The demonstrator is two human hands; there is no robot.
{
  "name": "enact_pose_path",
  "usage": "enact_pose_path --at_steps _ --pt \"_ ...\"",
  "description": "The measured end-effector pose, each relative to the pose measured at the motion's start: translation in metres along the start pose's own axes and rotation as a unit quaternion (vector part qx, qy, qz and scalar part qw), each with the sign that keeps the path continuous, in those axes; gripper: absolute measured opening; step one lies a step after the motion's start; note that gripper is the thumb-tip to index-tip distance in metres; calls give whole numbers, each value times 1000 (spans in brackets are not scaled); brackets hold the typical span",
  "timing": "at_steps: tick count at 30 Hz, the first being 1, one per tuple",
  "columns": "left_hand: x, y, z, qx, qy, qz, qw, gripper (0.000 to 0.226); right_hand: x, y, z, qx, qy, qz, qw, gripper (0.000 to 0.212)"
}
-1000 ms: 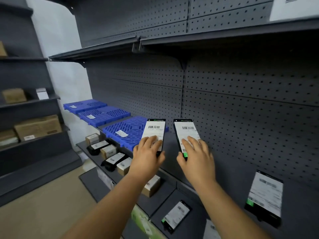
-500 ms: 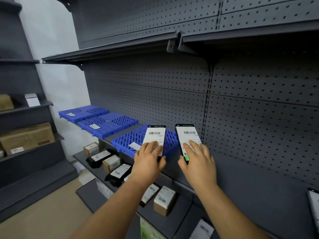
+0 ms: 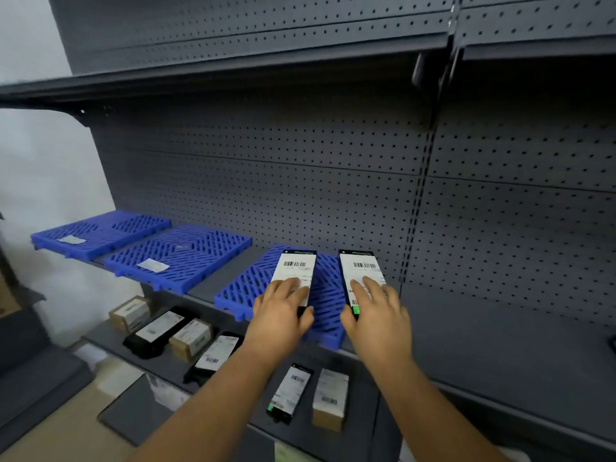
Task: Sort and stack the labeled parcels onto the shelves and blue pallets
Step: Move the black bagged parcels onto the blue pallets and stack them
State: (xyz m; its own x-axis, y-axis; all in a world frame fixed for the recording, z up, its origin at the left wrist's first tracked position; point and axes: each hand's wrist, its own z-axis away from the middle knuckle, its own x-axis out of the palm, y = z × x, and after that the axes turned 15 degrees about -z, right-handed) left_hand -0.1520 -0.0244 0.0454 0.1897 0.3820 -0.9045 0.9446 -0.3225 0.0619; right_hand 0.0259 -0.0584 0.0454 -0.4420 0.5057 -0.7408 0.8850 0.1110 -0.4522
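My left hand (image 3: 283, 316) grips a flat black parcel with a white barcode label (image 3: 297, 269), fingers on top and thumb at its side. In my right hand (image 3: 378, 316) is a second black labeled parcel (image 3: 359, 266), gripped the same way. Both parcels sit side by side over the nearest blue pallet (image 3: 245, 290) on the grey middle shelf (image 3: 500, 355); whether they touch it I cannot tell. Two more blue pallets (image 3: 186, 258) (image 3: 100, 230) lie further left on that shelf, each bearing a small label.
On the lower shelf (image 3: 160, 365) lie several parcels: brown boxes (image 3: 129, 313) (image 3: 190, 338) (image 3: 330, 398) and black labeled packs (image 3: 156, 330) (image 3: 215, 356) (image 3: 290, 393). Pegboard backs the shelving, and an upper shelf (image 3: 233, 75) overhangs. The middle shelf runs on to the right of the pallets.
Both hands and their parcels have moved left along the shelf, from beside the pegboard to over the third blue pallet. The grips look the same.
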Motion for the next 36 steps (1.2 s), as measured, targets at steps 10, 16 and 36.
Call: enact_pose_path --at_steps 10,16,36 --pt "30 -54 -69 38 -58 -20 997 45 52 -12 -55 65 -63 20 996 57" --pt "50 -81 -101 53 -74 -21 996 45 76 -17 -80 81 -82 50 992 57" --pt "61 -136 -155 175 -84 65 979 70 86 -56 -90 139 5 115 984 77"
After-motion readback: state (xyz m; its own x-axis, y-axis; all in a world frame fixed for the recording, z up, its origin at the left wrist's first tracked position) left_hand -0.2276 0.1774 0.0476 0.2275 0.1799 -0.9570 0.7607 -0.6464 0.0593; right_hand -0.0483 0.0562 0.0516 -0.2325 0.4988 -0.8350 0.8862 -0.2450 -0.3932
